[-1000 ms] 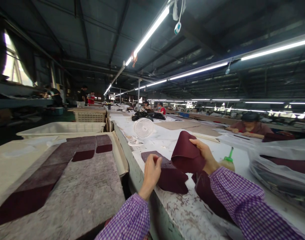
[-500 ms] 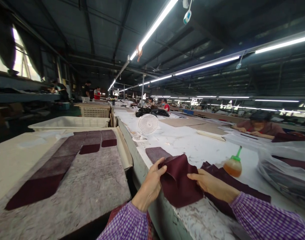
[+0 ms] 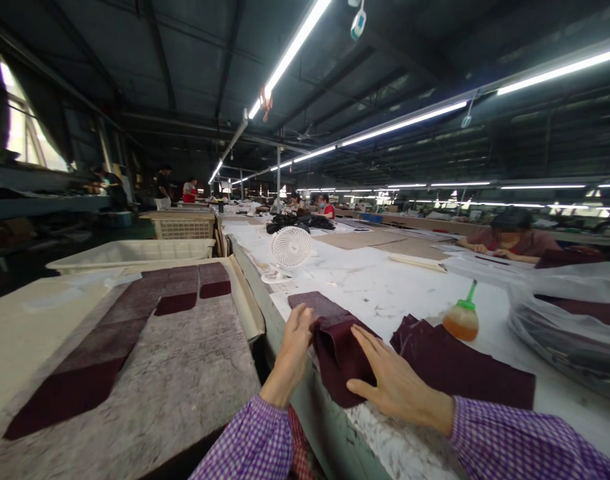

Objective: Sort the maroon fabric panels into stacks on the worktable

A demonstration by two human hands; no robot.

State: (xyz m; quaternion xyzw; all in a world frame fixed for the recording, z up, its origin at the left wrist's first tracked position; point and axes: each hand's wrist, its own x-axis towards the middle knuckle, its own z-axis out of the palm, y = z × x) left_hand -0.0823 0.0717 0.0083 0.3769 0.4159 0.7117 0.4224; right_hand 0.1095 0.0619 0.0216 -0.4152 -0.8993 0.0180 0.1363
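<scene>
A maroon piece of cloth or leather [image 3: 341, 353] is folded over at the table's near edge. My left hand [image 3: 293, 347] grips its left side, fingers close together, where the fold stands slightly raised. Spread across its right side is my right hand [image 3: 392, 380], thumb and fingers apart, touching the surface without gripping. A greyish-backed maroon piece [image 3: 312, 303] lies just behind, partly covered by the fold. To the right of my right hand are several overlapping maroon pieces [image 3: 465, 367]. Behind them stands a squeeze bottle [image 3: 462, 321] with amber liquid and a green nozzle.
On the left, a fuzzy grey board [image 3: 199, 367] carries a row of overlapping maroon pieces [image 3: 75, 387]. A white fan [image 3: 291, 248] stands ahead on the white table [image 3: 345, 277]. Clear plastic [image 3: 545, 333] bulges at right. A co-worker [image 3: 515, 240] sits across the table.
My right hand has gone from pinching the piece to lying spread over it. The piece has come down lower, its raised part folded toward the table. The view has shifted slightly.
</scene>
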